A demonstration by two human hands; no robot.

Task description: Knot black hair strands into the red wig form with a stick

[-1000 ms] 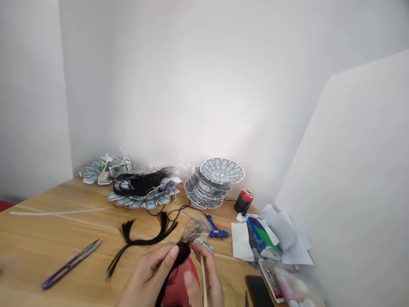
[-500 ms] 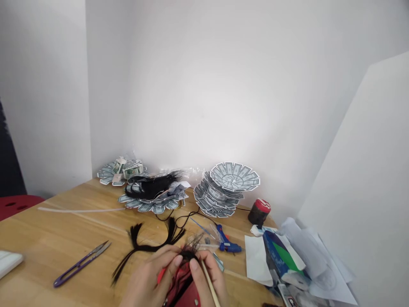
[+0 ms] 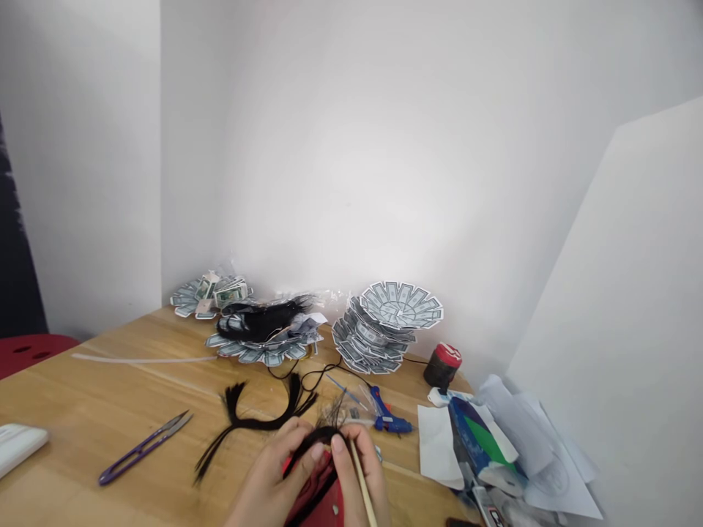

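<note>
My left hand (image 3: 277, 472) pinches a lock of black hair (image 3: 319, 435) between thumb and fingers. On the other side my right hand (image 3: 370, 468) grips the same lock, thumb close to its top. A thin pale wooden stick (image 3: 361, 479) is also held in the right hand, pointing down toward me. The hair bends in an arch, with loose wisps sticking up beyond the fingertips. Beneath it lies something red (image 3: 328, 505), partly hidden by the hands. Beyond my left hand, a tied bundle of black hair (image 3: 258, 423) rests on the table.
Purple thread snips (image 3: 143, 448) lie at left, near a white object (image 3: 20, 446). A blue glue gun (image 3: 389, 413) sits right of my hands. Farther back are paper bowls (image 3: 373, 333), more black hair (image 3: 263, 320) and a red-topped container (image 3: 442, 364). Papers (image 3: 527, 432) pile up at right.
My left hand has shifted slightly right with its thumb lower, and the hair between my hands now forms a clearer arch. The whole view has turned a little.
</note>
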